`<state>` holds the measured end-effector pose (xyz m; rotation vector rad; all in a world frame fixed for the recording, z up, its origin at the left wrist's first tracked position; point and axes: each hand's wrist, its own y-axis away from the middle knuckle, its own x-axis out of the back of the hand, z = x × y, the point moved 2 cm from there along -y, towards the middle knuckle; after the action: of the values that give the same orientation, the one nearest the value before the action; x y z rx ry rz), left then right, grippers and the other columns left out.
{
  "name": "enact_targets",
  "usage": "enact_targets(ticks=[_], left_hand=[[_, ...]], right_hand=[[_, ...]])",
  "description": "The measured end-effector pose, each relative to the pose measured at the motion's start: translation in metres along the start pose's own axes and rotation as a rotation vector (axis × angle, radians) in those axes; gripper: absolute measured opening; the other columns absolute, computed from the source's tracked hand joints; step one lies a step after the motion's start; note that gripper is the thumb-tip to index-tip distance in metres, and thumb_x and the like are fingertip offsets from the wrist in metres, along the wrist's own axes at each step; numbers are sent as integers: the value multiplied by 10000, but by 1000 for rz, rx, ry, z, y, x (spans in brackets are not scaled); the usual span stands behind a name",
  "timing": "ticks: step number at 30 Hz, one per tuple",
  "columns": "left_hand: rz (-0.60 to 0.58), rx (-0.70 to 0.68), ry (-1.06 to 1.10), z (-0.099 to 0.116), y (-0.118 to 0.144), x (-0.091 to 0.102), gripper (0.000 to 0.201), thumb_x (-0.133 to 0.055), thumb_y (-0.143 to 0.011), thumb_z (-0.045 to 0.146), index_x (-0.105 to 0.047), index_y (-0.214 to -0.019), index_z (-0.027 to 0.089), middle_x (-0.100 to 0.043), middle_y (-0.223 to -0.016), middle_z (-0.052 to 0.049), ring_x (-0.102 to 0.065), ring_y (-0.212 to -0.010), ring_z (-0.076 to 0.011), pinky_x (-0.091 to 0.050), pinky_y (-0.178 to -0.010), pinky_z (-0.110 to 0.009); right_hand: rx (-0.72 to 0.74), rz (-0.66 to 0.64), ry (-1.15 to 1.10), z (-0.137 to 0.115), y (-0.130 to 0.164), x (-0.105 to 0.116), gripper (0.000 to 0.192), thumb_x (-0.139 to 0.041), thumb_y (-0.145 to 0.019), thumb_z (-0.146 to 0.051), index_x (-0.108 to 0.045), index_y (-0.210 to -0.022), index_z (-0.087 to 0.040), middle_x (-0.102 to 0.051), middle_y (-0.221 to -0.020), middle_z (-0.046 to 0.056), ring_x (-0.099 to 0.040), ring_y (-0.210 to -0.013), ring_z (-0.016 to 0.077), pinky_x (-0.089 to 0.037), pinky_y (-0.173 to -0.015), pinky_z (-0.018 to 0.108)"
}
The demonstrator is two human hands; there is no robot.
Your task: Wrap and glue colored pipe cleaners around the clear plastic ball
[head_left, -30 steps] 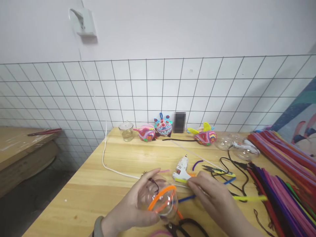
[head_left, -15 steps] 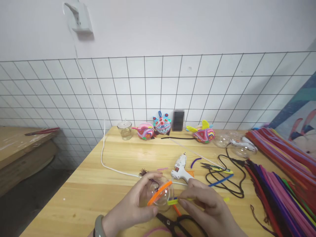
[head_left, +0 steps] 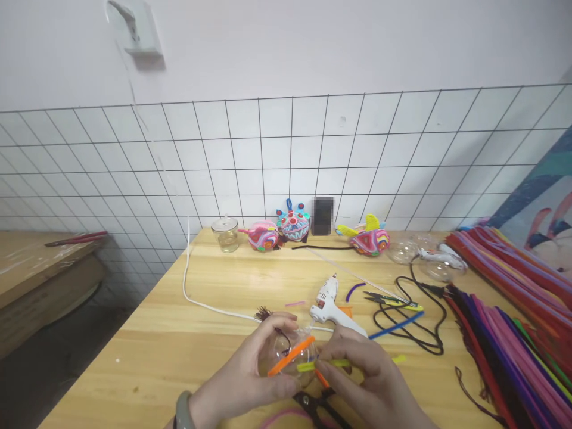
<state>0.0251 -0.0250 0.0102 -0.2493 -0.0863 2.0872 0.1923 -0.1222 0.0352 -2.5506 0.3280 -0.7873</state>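
Head view: wooden table [head_left: 187, 333] (tiled wall [head_left: 286, 161] behind).

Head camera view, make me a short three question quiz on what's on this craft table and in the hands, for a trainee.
1. True or false: the left hand holds a clear plastic ball with an orange pipe cleaner across it.
2. What does the right hand pinch? A) the glue gun B) a yellow pipe cleaner C) the glass jar
3. Which tool lies on the table just beyond the hands, toward the wall?

Key
1. True.
2. B, the yellow pipe cleaner, its tip at the ball.
3. The white glue gun.
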Motion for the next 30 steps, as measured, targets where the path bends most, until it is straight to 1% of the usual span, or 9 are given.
enact_targets(ticks=[4, 6, 10, 12, 15, 17, 21, 27, 30], left_hand=[[16, -30, -96, -2, 1, 2, 451, -765, -743, 279, -566, -1147, 254, -469, -1266, -91, -473, -1214, -294, -371, -1030, -433], [16, -36, -125, -1, 0, 1, 445, -754, -744, 233, -566, -1147, 256, -485, -1254, -88, -475, -1218, -294, -376, -1033, -431], [16, -31, -174, 0, 0, 2, 465, -728, -738, 140, -564, -1154, 267, -500, -1257, -77, -488, -1227, -288, -383, -1045, -424], [25, -23, -203, 0, 1, 3, 463, -734, -736, 144, -569, -1152, 263, -501, -1272, -81, -477, -1251, -291, -374, -1063, -425], [52, -10, -273, -3, 2, 5, 469, -755, -728, 168, -575, -1154, 246, -495, -1318, -98, -416, -1320, -302, -346, -1094, -428], [67, 5, -324, -4, 2, 5, 483, -759, -722, 165, -572, -1162, 234, -489, -1342, -110, -390, -1347, -299, -327, -1108, -431], [70, 44, -399, -1, 2, 3, 506, -753, -723, 174, -553, -1185, 223, -486, -1363, -126, -425, -1329, -292, -332, -1107, -433], [61, 89, -452, 7, 1, 0, 507, -739, -705, 161, -552, -1174, 212, -509, -1355, -134, -403, -1347, -316, -350, -1091, -436], [50, 76, -461, 6, 1, 1, 523, -744, -713, 191, -541, -1193, 218, -508, -1365, -128, -405, -1347, -312, -357, -1087, -427]], right_hand=[[-22, -36, 25, 1, 2, -1, 162, -605, -853, -210, -749, -793, -254, -665, -630, 10, -620, -581, 162, -476, -528, 237], [-11, -43, 24, 1, 2, -1, 166, -597, -856, -206, -742, -786, -248, -672, -640, 14, -634, -600, 168, -483, -541, 242], [7, -28, 25, 1, 2, -2, 168, -608, -849, -191, -742, -763, -246, -664, -617, 8, -619, -580, 158, -479, -543, 234], [-4, -29, 19, 2, 2, -2, 170, -607, -851, -193, -748, -773, -247, -672, -629, 10, -624, -592, 157, -481, -548, 230], [-12, -37, 5, 1, 2, -2, 165, -612, -850, -196, -749, -774, -247, -685, -650, 11, -633, -610, 157, -491, -561, 223], [-9, -32, 1, 1, 2, -2, 158, -622, -846, -194, -751, -777, -255, -673, -634, 1, -618, -586, 148, -492, -559, 217], [-1, -32, 27, 3, 1, -3, 159, -629, -841, -191, -747, -760, -259, -624, -596, -10, -581, -547, 135, -470, -525, 202], [4, -72, 46, 5, 0, -3, 162, -618, -851, -185, -740, -767, -250, -655, -635, -2, -601, -584, 133, -483, -544, 192], [10, -59, 51, 5, 0, -4, 163, -626, -842, -177, -740, -750, -249, -652, -622, -6, -603, -571, 129, -482, -535, 187]])
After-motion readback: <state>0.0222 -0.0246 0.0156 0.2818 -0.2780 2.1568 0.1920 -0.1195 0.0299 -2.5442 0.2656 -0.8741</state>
